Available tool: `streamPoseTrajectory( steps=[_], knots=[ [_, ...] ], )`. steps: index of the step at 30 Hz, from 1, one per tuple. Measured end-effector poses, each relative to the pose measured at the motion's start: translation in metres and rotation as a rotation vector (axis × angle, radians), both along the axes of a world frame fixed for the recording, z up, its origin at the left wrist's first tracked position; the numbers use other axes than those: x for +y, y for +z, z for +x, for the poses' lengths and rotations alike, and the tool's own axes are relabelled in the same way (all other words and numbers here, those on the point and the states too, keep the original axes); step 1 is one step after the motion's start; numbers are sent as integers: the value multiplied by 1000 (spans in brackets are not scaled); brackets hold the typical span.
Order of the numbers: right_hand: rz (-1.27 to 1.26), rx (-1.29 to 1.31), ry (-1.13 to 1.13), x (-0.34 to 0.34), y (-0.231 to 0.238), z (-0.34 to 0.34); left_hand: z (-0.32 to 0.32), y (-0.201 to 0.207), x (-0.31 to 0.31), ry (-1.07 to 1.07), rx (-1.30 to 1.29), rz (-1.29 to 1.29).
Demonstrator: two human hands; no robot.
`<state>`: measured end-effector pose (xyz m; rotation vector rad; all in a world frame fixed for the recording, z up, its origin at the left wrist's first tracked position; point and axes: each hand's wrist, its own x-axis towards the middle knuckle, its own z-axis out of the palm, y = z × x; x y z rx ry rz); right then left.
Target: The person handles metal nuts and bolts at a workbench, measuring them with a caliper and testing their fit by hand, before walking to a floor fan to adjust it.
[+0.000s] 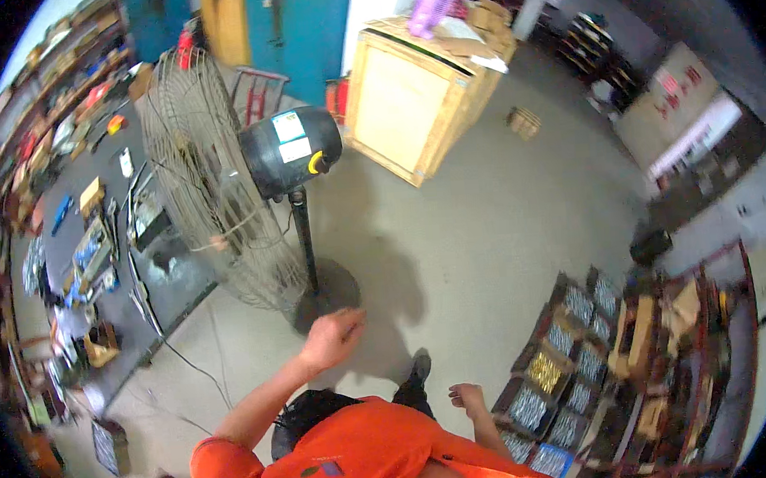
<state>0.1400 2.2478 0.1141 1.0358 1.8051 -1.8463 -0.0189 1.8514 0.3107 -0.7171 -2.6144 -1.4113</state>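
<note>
My left hand (pixel 335 338) is raised in front of me with its fingers curled closed, and nothing shows in it. Just beyond it stands a large pedestal fan (pixel 293 152), with a wide wire guard, a black motor housing and a round dark base (pixel 338 288). In the picture the hand overlaps the base's near edge; I see no grip on the fan. Lower down on the right, my right hand (pixel 467 396) hangs by my side, fingers loosely bent and apart, holding nothing. Nearest to it are dark bins (pixel 528 409) filled with small metal parts.
A dark workbench (pixel 184 311) covered with tools runs along the left. A large wooden crate (pixel 405 104) carries a purple fan (pixel 431 5) and cardboard. Teal cabinets (pixel 307 44) stand behind. Shelving (pixel 712 376) lines the right. A cable (pixel 198 369) trails toward the floor.
</note>
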Motion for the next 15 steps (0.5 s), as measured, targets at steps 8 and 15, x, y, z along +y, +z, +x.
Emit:
streamPoseTrajectory(
  steps=[8, 15],
  knots=[
    [85, 45, 312, 157, 8, -225, -142, 48, 70, 1026, 252, 63],
    [44, 272, 384, 210, 40, -401, -205, 71, 63, 1411, 294, -313]
  ],
)
